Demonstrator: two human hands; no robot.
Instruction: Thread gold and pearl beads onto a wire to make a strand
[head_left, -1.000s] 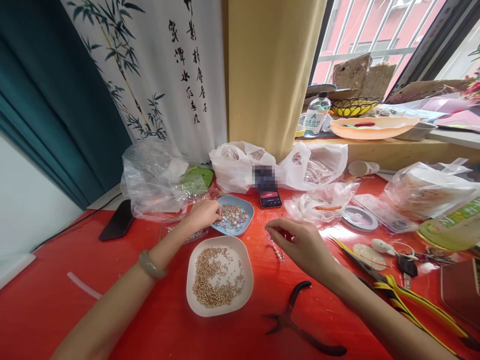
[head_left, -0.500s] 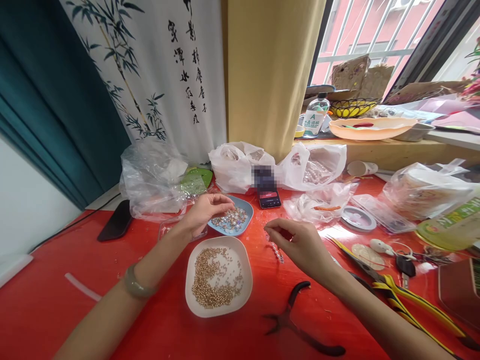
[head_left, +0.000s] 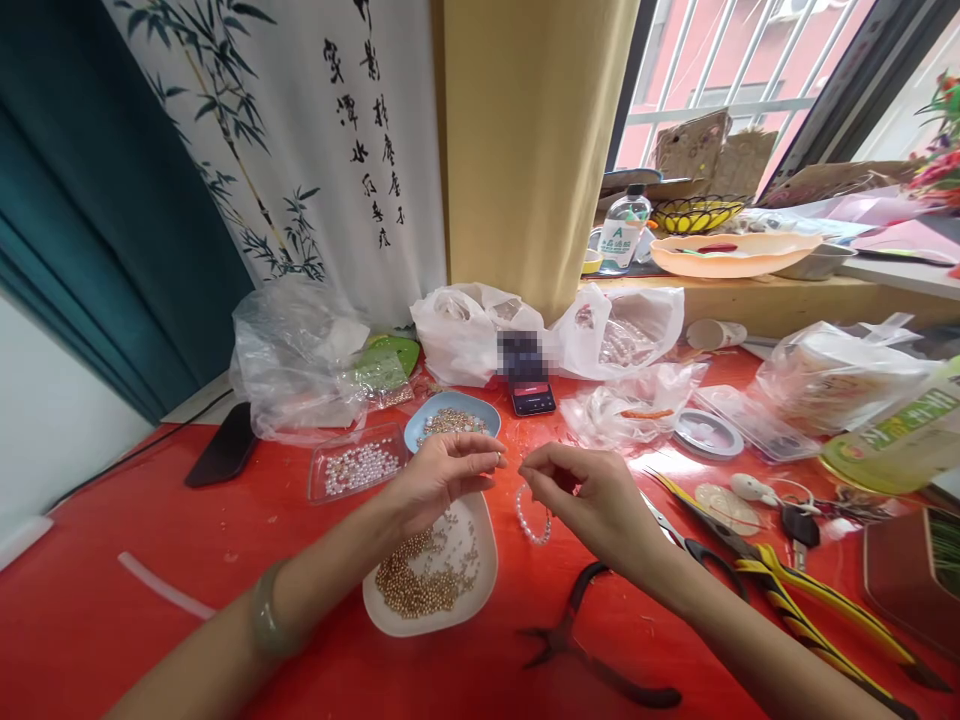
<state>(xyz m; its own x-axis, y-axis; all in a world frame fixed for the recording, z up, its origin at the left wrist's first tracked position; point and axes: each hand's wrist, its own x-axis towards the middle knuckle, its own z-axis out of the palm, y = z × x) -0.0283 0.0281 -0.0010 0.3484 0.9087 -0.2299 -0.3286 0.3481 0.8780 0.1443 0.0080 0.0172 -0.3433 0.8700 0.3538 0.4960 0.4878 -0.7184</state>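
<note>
- While the two hands face each other across a narrow gap, look at the right hand (head_left: 596, 492): thumb and forefinger pinched together, pointing left, seemingly clamped on the upper end of the beaded strand (head_left: 535, 540), though any thread is too fine to see.
- And the strand itself — a U of clear, shiny beads, sagging just below those right fingertips, bend at the bottom, sides running up toward the hand. Whether it touches the red table (head_left: 300, 670), can't tell.
- Across the gap comes the left hand (head_left: 442, 482), thumb and forefinger meeting at the tips, pointing right; a tiny golden glint there, too small to call a bead.
- So the right hand is the nearer one — from the left fingertips, the strand lies down and to the right.
- Under the left hand, the white tray (head_left: 486, 575) of gold beads (head_left: 416, 592), apart from the strand.
</note>
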